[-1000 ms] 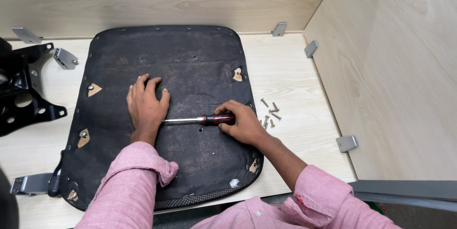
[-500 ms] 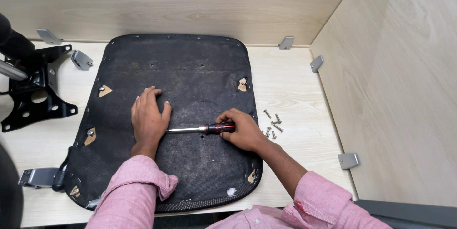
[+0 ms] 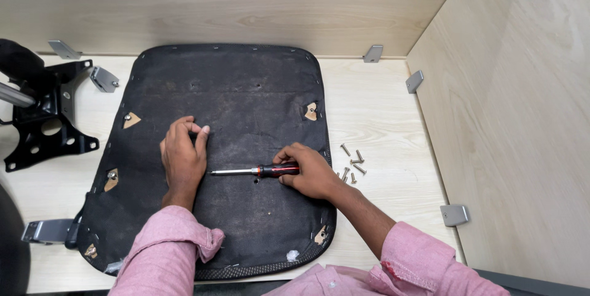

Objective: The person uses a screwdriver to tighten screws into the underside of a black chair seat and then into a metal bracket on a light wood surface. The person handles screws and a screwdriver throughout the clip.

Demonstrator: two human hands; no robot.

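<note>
Compared with half a second ago, the left hand no longer lies flat with its fingers spread: they are now curled, thumb and forefinger drawn together above the knuckles as if pinching something too small to make out. The right hand has hardly shifted and still closes around the red-and-black handle of the screwdriver, which lies nearly level on the seat pad, its steel shaft pointing left so the tip ends just beside the left hand. The view has also drifted, so the pad sits lower and more of the black bracket shows at the left edge. No container is in view; the loose screws lie scattered on the bare table just right of the pad, near the right wrist. Both forearms, in pink sleeves, come in from the bottom edge, the left rising almost straight, the right slanting in from the lower right. The pad rests flat, underside up, in the middle of the table, with small tan patches near its corners.
</note>
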